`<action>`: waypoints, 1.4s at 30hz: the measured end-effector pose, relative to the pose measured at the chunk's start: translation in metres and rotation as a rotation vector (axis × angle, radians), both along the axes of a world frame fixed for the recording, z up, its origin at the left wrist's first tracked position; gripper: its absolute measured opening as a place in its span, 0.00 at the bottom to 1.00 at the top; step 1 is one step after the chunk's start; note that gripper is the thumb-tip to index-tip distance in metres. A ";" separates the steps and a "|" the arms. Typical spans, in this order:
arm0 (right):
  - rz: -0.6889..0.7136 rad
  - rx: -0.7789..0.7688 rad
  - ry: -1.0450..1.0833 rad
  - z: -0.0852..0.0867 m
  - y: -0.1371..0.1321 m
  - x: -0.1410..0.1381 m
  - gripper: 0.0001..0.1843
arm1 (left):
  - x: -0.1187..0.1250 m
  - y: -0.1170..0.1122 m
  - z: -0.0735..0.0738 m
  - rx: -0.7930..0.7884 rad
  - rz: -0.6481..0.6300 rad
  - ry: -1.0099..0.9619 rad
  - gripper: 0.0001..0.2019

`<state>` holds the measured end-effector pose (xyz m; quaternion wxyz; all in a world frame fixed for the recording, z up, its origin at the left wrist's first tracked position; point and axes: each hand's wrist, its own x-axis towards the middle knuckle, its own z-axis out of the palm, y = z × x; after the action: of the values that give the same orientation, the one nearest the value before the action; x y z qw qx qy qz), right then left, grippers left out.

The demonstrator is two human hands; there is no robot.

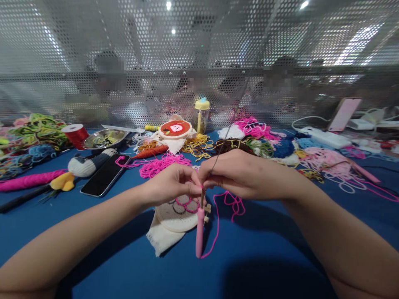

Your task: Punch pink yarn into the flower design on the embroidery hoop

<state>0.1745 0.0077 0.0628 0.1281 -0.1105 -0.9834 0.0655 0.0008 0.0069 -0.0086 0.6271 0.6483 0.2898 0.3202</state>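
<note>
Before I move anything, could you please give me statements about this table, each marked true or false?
1. The left hand and right hand meet at the metal end of the pink-handled tool. True.
2. The dark phone lies right of the hands. False: the dark phone lies left of them.
3. The red spool sits beside the metal bowl. True.
4. The bottle has a red lid. False: its lid is mostly yellow.
</note>
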 end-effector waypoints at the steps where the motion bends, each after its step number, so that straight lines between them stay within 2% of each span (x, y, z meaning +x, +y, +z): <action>1: 0.002 0.001 0.003 0.000 0.000 0.000 0.08 | 0.000 0.000 0.000 0.004 -0.006 -0.002 0.05; 15: 0.019 -0.053 -0.066 -0.001 0.001 0.000 0.10 | -0.001 0.001 -0.001 0.059 -0.078 0.019 0.05; 21: -0.006 -0.042 -0.086 0.001 0.000 0.002 0.10 | 0.001 -0.001 0.002 0.026 -0.053 0.027 0.05; 26: 0.050 -0.059 -0.073 0.001 0.000 0.001 0.11 | 0.001 0.000 0.001 0.027 -0.062 0.041 0.04; 42: 0.048 -0.054 -0.053 0.001 -0.001 0.001 0.11 | 0.000 0.004 -0.007 -0.004 -0.074 -0.065 0.07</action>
<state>0.1752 0.0071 0.0639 0.0975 -0.0919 -0.9867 0.0920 0.0006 0.0109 -0.0159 0.6491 0.6464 0.2456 0.3170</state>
